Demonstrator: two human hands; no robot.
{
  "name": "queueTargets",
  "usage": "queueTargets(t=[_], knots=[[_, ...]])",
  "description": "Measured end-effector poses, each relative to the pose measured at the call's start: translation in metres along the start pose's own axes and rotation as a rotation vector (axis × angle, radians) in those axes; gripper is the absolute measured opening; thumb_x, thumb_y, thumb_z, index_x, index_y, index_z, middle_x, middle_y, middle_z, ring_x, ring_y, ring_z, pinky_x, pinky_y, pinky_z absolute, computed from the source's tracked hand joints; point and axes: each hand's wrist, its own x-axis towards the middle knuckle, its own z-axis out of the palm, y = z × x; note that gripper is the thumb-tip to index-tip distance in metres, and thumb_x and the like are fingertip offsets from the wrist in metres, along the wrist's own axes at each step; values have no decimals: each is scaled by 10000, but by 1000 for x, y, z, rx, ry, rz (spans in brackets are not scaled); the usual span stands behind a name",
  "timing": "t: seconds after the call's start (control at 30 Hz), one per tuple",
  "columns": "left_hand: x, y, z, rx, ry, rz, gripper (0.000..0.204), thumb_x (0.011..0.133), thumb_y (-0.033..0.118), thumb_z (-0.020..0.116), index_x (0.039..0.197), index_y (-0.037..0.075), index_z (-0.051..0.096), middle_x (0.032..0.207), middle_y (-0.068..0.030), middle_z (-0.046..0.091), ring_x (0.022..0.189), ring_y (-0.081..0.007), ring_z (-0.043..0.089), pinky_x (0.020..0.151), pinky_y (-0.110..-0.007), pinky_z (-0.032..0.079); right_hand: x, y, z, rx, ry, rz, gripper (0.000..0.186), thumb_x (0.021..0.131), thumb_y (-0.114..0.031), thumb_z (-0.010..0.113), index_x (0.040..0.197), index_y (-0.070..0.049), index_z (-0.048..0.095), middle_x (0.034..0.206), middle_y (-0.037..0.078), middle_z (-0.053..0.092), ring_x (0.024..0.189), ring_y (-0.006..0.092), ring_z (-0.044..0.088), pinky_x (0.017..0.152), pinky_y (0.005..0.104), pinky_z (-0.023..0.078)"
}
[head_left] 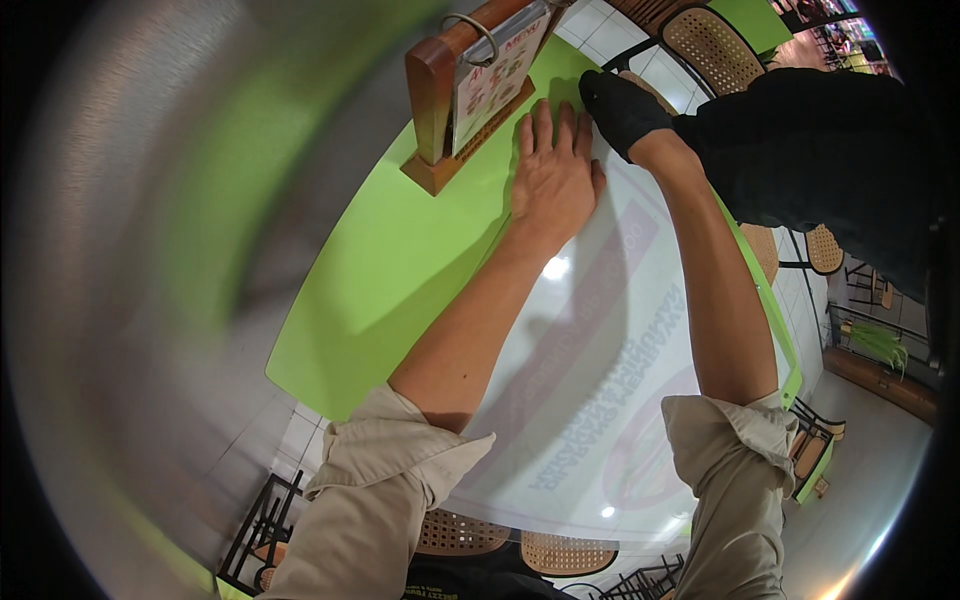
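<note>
My left hand (553,175) lies flat, fingers together, on the green table (400,260) beside a wooden menu stand (470,85) with ring-bound cards. My right hand (625,105) is covered by a black cloth, or glove, and presses on the table's far edge; I cannot tell which it is. Both forearms are bare, with beige sleeves rolled up at the elbows. A white glossy panel with faded print (600,370) covers the middle of the tabletop under my arms.
A dark garment or bag (830,160) sits at the right past the table edge. Woven-back chairs (712,45) stand around the table, more of them below (560,550). Tiled floor shows beyond. The left of the picture is blurred grey.
</note>
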Motion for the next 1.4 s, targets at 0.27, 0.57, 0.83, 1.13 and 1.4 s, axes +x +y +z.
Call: queueTargets(t=[0.27, 0.57, 0.83, 1.13, 1.4], knots=[[1, -2, 1, 36, -20, 1, 575, 859, 264, 551, 1345, -31, 464, 1388, -219, 441, 1345, -406, 315, 1134, -512, 214, -3, -13, -7, 59, -36, 207, 238, 888, -133, 515, 1113, -74, 569, 1055, 189, 621, 995, 377, 610, 821, 452, 495], [3, -1, 0, 7, -11, 1, 571, 859, 255, 558, 1348, -21, 462, 1392, -213, 434, 1341, -406, 320, 1128, -510, 223, -4, -6, -5, 94, 3, 127, 208, 923, -203, 507, 1077, -87, 584, 1022, 211, 624, 992, 389, 601, 807, 456, 489], [1, 4, 1, 39, -30, 14, 572, 863, 273, 545, 1349, -18, 460, 1396, -204, 438, 1342, -398, 322, 1127, -504, 226, -63, 4, -1, 701, 215, 399, 249, 899, -224, 585, 1054, -38, 645, 998, 176, 658, 942, 345, 624, 807, 381, 472], [0, 2, 9, 149, -40, 43, 564, 887, 294, 526, 1373, 17, 449, 1414, -186, 445, 1357, -378, 327, 1138, -490, 225, -324, -91, 4, 1489, -36, 871, 161, 936, -37, 524, 1082, -21, 592, 882, -2, 582, 750, 75, 488, 674, 245, 441], [0, -10, 21, 155, 16, 169, 478, 907, 219, 561, 1334, 15, 495, 1366, -227, 483, 1296, -404, 406, 1106, -489, 293, -514, -97, -46, 1350, 95, 1188, 132, 938, -84, 573, 1062, -39, 581, 812, -11, 576, 700, 70, 523, 635, 241, 448]])
